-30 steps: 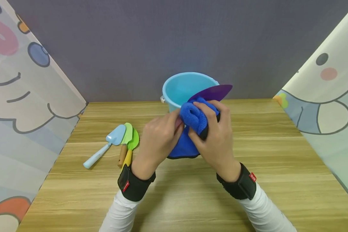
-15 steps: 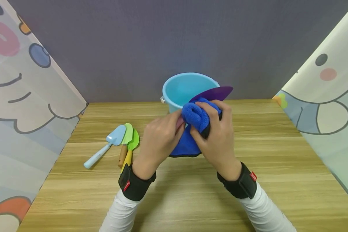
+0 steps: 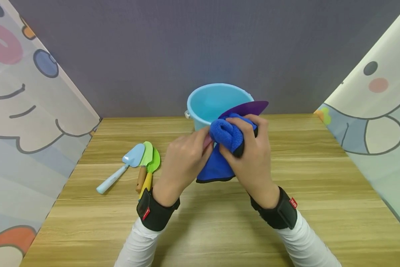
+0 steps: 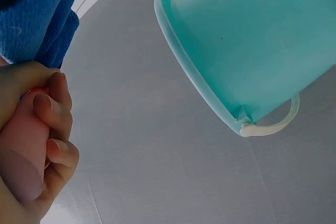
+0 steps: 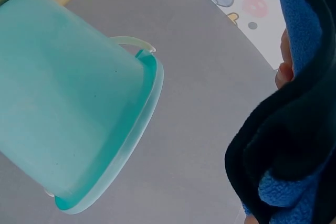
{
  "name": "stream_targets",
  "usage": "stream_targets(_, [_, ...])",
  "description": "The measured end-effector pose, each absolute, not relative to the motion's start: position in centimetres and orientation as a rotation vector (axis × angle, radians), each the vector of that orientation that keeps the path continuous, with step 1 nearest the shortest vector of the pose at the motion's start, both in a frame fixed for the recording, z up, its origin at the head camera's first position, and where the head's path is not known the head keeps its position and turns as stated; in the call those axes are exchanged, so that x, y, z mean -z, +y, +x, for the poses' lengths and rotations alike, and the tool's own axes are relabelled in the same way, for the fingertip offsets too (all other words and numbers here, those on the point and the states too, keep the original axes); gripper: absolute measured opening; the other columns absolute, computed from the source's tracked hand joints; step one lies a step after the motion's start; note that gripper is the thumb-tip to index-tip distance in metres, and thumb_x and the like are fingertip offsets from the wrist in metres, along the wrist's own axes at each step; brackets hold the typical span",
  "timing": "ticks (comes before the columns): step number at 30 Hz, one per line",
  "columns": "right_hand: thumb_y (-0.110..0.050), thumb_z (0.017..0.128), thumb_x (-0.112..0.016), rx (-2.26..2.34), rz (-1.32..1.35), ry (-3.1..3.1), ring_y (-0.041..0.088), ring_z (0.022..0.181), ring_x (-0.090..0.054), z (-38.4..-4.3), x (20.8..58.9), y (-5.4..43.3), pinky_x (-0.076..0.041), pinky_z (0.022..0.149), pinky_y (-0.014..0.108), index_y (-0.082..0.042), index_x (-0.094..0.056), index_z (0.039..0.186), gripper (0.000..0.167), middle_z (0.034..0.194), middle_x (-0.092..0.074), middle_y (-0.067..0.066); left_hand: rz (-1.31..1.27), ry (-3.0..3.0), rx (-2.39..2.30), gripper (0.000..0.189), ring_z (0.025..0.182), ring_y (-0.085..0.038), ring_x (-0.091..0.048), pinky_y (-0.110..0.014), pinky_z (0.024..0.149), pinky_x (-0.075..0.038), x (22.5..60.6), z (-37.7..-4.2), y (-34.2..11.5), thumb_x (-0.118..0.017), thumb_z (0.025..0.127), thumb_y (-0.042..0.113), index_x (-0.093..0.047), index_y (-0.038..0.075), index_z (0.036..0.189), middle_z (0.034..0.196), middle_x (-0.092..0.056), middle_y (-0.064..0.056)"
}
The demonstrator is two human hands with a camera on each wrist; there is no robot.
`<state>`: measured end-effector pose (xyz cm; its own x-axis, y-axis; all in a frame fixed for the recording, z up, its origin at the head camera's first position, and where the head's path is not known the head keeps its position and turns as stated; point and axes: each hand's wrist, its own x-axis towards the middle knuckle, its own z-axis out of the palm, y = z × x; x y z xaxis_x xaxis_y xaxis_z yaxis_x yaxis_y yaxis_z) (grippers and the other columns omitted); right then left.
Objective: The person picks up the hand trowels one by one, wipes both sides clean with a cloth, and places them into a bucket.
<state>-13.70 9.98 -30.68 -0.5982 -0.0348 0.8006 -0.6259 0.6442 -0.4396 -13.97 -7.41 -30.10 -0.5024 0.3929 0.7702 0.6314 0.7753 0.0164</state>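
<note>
My left hand (image 3: 183,161) holds the pink handle (image 4: 26,135) of a trowel, its fingers curled round it in the left wrist view. In the head view the purple blade (image 3: 244,108) points up and to the right, in front of the bucket's rim. A blue fleecy cloth (image 3: 224,134) with a dark edge is bunched against the trowel between the hands. My right hand (image 3: 253,159) grips that cloth, its fingers over the top and the thumb below. One flap of cloth hangs beneath the hands. Cloth hides the lower part of the blade.
Behind the hands, a light blue bucket (image 3: 190,111) with a white handle stands upright near the grey back panel (image 3: 200,48). Left on the wooden table (image 3: 320,193) lie a light blue trowel (image 3: 133,155), a pale green trowel (image 3: 147,154) and a bright green trowel (image 3: 154,161).
The cloth, purple blade and right hand have shifted slightly right and down. Both hands keep their hold. The bucket and the trowels on the table stay put.
</note>
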Motion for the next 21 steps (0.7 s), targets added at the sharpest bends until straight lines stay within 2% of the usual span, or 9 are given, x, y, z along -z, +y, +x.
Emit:
stream_targets(15, [-0.013,0.083,-0.081,-0.933,0.486,-2.041,0.041,0.118,-0.055,-13.81,30.57,10.21,-0.048,0.103,0.059,-0.013,-0.057,0.127,0.050,0.126,-0.048,0.026,-0.764,-2.134,0.372,0.022,0.062,-0.020,-0.069,-0.034,0.056,-0.056,30.00,-13.94,-7.18,-0.069,0.097,0.018,-0.066,0.000,0.111,0.084,-0.074,-0.009])
stream_targets(21, [-0.015,0.085,-0.079,-0.926,0.461,-2.029,0.041,0.118,-0.056,-13.94,30.39,10.44,-0.049,0.102,0.059,-0.012,-0.057,0.126,0.046,0.125,-0.048,0.026,-0.762,-2.127,0.373,0.020,0.058,-0.020,-0.066,-0.034,0.053,-0.054,30.00,-13.95,-7.08,-0.070,0.097,0.017,-0.067,0.001,0.109,0.079,-0.072,-0.007])
